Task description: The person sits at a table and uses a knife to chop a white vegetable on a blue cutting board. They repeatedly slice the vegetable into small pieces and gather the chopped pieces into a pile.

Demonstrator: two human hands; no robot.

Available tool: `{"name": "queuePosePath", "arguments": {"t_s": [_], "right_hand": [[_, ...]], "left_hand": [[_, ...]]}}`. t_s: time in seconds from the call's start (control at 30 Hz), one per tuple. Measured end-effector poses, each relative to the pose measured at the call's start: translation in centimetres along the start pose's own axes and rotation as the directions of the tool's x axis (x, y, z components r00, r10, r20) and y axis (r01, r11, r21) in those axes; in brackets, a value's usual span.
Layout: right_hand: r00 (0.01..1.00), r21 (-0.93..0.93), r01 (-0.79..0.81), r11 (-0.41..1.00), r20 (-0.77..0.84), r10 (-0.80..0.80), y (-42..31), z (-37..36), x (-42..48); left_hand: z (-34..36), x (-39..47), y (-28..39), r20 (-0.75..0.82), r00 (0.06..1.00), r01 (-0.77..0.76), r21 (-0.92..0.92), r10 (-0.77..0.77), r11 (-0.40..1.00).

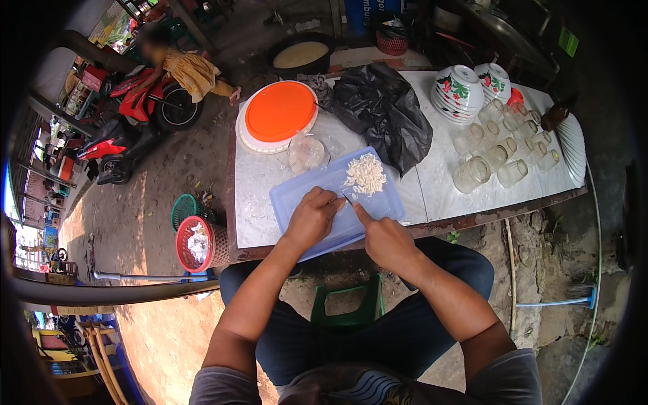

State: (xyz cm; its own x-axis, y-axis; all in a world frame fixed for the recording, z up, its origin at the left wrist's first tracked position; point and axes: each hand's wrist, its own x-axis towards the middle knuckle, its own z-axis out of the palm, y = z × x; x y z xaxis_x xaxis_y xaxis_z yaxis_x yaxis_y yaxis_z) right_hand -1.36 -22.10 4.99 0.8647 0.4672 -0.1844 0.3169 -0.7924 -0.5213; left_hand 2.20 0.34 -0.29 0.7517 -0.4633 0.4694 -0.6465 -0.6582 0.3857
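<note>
A blue plastic tray [298, 202] lies on the table before me. My left hand [315, 212] is over its middle, fingertips pinched together near the knife's blade; whatever small piece they pinch is too hidden to name. In my right hand [387, 238] is a small knife [348, 199], the index finger stretched along it and the blade tip pointing up and left. Small whitish cut pieces [365, 174] form a pile in the tray's upper right part, with a few loose ones below. The knife's handle is hidden in my right palm.
Beyond the tray lie a black plastic bag [385, 111], a clear plastic bag [307, 152] and an orange lid [280, 111]. Glasses [471, 174] and stacked floral bowls [458, 93] stand right. A red basket [195, 243] sits left of the table [253, 223]. A person stands by a red motorbike.
</note>
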Motion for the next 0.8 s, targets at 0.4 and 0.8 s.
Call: {"name": "queuePosePath", "arguments": {"t_s": [0.4, 0.8], "right_hand": [[0.999, -0.055, -0.019, 0.998, 0.046, 0.022, -0.9, -0.4, -0.2], [0.997, -0.018, -0.062, 0.998, -0.038, 0.061, 0.3, 0.1, 0.1]], "left_hand": [[0.2, 0.0, 0.0, -0.015, 1.000, -0.006, 0.014, 0.006, 1.000], [0.2, -0.3, -0.1, -0.064, 0.998, 0.006, -0.041, -0.009, 0.999]]}}
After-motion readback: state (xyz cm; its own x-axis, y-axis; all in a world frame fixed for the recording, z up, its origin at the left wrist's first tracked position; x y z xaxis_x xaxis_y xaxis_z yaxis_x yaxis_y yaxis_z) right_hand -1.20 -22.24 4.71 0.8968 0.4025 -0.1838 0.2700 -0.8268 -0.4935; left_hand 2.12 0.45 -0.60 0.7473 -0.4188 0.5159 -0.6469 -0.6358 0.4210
